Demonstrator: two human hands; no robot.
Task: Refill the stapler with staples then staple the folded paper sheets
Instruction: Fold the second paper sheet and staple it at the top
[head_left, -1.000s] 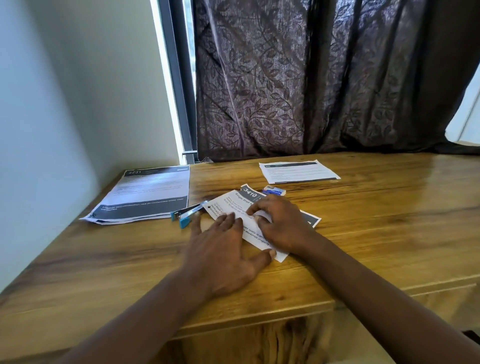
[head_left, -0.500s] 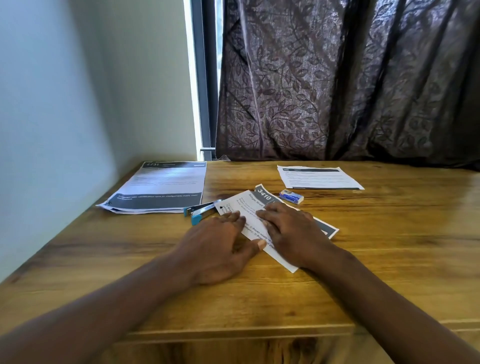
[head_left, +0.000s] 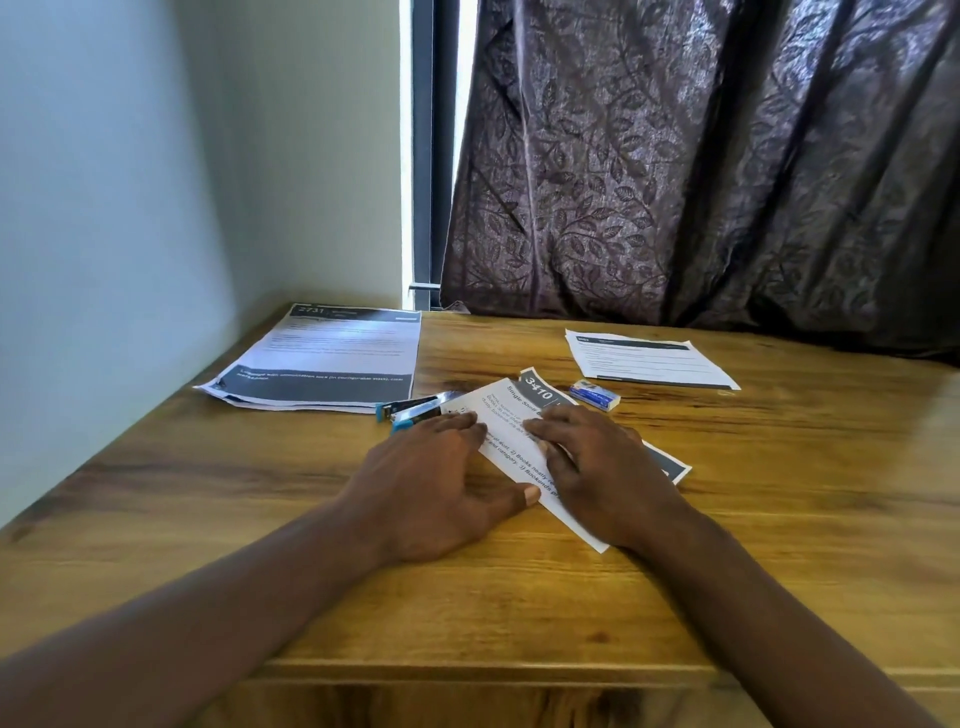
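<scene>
- Folded white paper sheets (head_left: 511, 441) with black print and a dark band reading "3410" lie at a slant near the middle of the wooden worktop (head_left: 779, 519).
- Left hand (head_left: 441, 493) lies flat on the left part of the folded sheets, fingers spread and palm down, thumb tip on the paper's near edge.
- Right hand (head_left: 602, 478) lies flat on the right part of the folded sheets, fingers loosely together, pinching nothing.
- Blue and black stapler (head_left: 415, 408) rests just left of the folded sheets' far corner, touching or almost touching it.
- Small blue and white staple box (head_left: 595, 393) sits just beyond the folded sheets, to their right.
- Flat printed sheet stack (head_left: 327, 358) lies beyond and left of the folded sheets; a smaller printed sheet (head_left: 649, 358) lies beyond and right, before the dark leaf-patterned curtain (head_left: 701, 156).
</scene>
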